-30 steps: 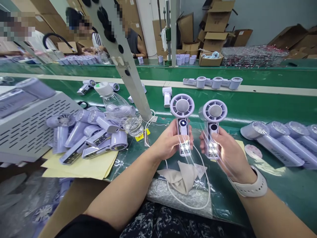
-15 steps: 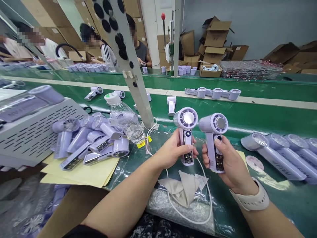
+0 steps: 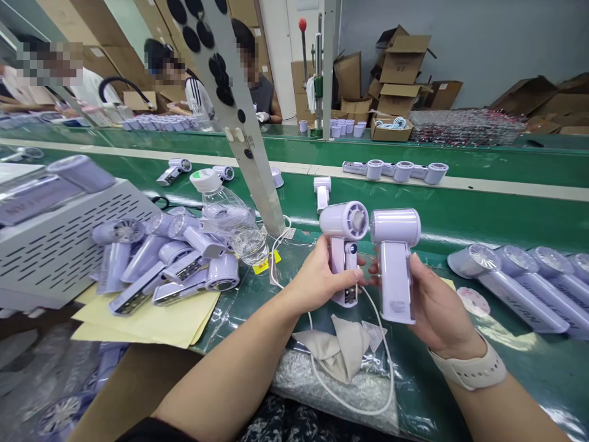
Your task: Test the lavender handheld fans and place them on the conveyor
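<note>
My left hand point(image 3: 317, 276) is closed around a lilac handheld fan point(image 3: 338, 222), with the thumb across its handle and part of the circuit board showing. In my right hand point(image 3: 437, 307) is a second lilac handheld fan point(image 3: 396, 264), held upright with its smooth side facing me. The two fan heads are close together, side by side. A white cable point(image 3: 389, 368) loops below my hands, past a crumpled beige cloth point(image 3: 345, 353) on bubble wrap point(image 3: 368, 399). Where the cable's end goes behind the left fan is hidden.
A pile of lilac fans point(image 3: 170, 252) lies on yellow sheets point(image 3: 151, 325) at left, beside a water bottle point(image 3: 230, 215) and a slanted metal post point(image 3: 257, 159). Finished-looking fans point(image 3: 519, 282) lie in a row at right. Across the green conveyor point(image 3: 460, 209) sit several co-workers.
The right fan has been turned, so its smooth side faces me instead of the circuit board. The left fan has rotated slightly to the right.
</note>
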`<state>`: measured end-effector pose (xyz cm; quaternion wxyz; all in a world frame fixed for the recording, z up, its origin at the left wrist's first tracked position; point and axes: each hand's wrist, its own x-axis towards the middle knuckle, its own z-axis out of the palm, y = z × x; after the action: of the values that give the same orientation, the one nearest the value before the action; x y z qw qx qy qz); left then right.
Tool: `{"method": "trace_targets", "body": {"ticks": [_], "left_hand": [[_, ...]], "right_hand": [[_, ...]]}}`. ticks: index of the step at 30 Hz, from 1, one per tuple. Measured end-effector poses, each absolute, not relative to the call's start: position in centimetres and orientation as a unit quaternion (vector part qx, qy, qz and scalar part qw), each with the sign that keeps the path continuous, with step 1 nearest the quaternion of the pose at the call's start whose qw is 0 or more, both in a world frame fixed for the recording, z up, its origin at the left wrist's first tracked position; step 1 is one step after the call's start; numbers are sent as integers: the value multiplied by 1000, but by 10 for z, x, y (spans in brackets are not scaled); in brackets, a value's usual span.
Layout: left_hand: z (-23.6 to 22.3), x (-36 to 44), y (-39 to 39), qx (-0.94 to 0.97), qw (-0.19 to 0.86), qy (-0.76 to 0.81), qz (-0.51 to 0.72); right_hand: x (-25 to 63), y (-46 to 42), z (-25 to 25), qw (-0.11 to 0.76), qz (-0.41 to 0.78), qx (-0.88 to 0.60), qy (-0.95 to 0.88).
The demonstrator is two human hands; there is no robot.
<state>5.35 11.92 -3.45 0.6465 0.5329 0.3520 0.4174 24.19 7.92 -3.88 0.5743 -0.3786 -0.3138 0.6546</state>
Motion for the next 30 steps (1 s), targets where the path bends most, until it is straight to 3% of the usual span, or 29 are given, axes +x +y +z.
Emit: {"method": "trace_targets", "body": {"ticks": [12, 19, 30], "left_hand": [[-35, 60, 111, 474, 647, 320, 504], [-36, 64, 111, 416, 793, 188, 403], [-22, 52, 115, 451, 744, 235, 434]], "right_hand": [[243, 77, -33, 595, 613, -390, -345], [231, 68, -14, 561, 648, -367, -361], [247, 70, -15, 622, 598, -373, -342]]}}
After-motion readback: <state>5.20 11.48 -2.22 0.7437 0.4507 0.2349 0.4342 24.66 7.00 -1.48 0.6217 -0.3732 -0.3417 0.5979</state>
